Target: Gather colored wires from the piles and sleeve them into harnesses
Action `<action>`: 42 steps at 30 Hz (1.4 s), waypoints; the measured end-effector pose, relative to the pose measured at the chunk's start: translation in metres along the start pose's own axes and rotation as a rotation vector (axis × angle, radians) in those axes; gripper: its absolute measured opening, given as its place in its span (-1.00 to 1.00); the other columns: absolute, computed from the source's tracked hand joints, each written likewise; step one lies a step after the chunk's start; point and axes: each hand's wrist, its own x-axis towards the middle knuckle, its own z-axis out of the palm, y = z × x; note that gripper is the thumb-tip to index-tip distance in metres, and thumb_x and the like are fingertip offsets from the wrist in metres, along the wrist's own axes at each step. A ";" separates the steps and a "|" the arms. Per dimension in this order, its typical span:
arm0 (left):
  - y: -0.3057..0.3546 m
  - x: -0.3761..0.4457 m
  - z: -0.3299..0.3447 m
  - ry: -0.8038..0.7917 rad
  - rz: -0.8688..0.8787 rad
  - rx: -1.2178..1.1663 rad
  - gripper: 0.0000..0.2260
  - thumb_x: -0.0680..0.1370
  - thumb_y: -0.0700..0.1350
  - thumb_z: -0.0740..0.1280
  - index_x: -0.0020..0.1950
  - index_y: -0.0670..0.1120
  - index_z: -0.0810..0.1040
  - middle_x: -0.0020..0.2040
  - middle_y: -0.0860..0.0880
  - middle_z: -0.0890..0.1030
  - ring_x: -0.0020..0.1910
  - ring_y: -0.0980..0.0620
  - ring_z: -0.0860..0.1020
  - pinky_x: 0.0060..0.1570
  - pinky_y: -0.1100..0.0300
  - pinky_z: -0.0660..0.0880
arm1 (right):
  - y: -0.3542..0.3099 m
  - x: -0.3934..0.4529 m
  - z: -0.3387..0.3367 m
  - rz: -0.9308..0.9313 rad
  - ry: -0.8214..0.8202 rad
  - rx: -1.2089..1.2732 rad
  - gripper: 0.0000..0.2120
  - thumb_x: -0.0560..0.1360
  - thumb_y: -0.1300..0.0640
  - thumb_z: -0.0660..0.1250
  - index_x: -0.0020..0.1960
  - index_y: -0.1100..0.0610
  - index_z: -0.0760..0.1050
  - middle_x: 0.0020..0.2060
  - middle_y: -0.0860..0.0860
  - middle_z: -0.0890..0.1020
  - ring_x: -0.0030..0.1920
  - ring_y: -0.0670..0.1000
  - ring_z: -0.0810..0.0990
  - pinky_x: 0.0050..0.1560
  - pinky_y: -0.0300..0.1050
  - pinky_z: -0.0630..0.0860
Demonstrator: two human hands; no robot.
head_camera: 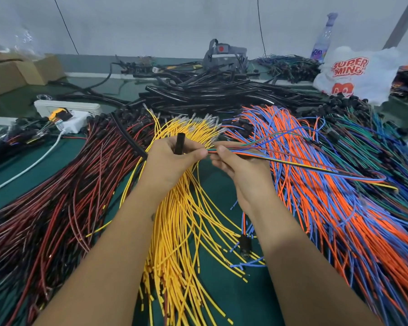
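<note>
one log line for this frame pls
left hand: holds black sleeve | right hand: pinches mixed wire bundle | stage: bundle not yet sleeved

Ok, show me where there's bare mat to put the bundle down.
Bare green mat shows between the yellow wires and the orange-blue pile, beneath the right hand; another patch lies by the white cable, left of the red-black wires. Elsewhere it's crowded.

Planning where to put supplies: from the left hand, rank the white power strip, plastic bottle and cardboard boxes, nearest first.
From the left hand:
1. White power strip, on the left, nearest.
2. Cardboard boxes, far left corner.
3. Plastic bottle, far right by the wall.
</note>
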 end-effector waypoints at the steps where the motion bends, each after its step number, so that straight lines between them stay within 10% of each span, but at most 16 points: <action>1: 0.000 0.000 0.000 0.001 0.000 0.025 -0.92 0.41 -0.08 0.52 -0.22 0.06 0.64 -0.29 0.17 0.64 -0.22 0.24 0.59 -0.11 0.29 0.45 | 0.000 0.000 0.000 0.005 -0.008 0.002 -0.89 0.51 0.37 0.34 0.03 0.34 0.59 -0.13 0.21 0.66 -0.21 0.02 0.67 -0.12 -0.22 0.60; 13: 0.002 -0.009 -0.001 0.002 0.203 0.376 -0.70 0.57 0.15 0.05 0.12 0.07 0.46 -0.14 0.02 0.59 -0.31 0.20 0.43 -0.26 0.09 0.35 | -0.005 0.002 0.002 -0.056 0.053 0.069 -0.90 0.55 0.43 0.25 -0.02 0.34 0.53 -0.16 0.20 0.63 -0.19 0.09 0.66 -0.09 -0.17 0.61; 25: -0.005 -0.001 0.001 -0.177 0.302 0.590 -0.82 0.65 -0.02 0.15 0.08 -0.01 0.53 -0.20 0.21 0.45 -0.07 -0.01 0.40 -0.04 -0.07 0.39 | -0.007 0.001 -0.003 -0.070 0.064 -0.036 -0.90 0.54 0.43 0.25 0.01 0.39 0.53 -0.15 0.27 0.62 -0.21 0.10 0.65 -0.14 -0.19 0.59; 42: -0.002 -0.006 0.007 -0.200 0.293 0.798 -0.80 0.63 0.09 0.10 -0.06 0.02 0.42 -0.29 0.11 0.41 -0.28 0.10 0.40 -0.37 0.13 0.24 | -0.003 0.001 0.001 -0.121 0.041 -0.104 -0.87 0.54 0.41 0.28 -0.11 0.24 0.55 -0.21 0.21 0.65 -0.26 0.05 0.68 -0.14 -0.19 0.61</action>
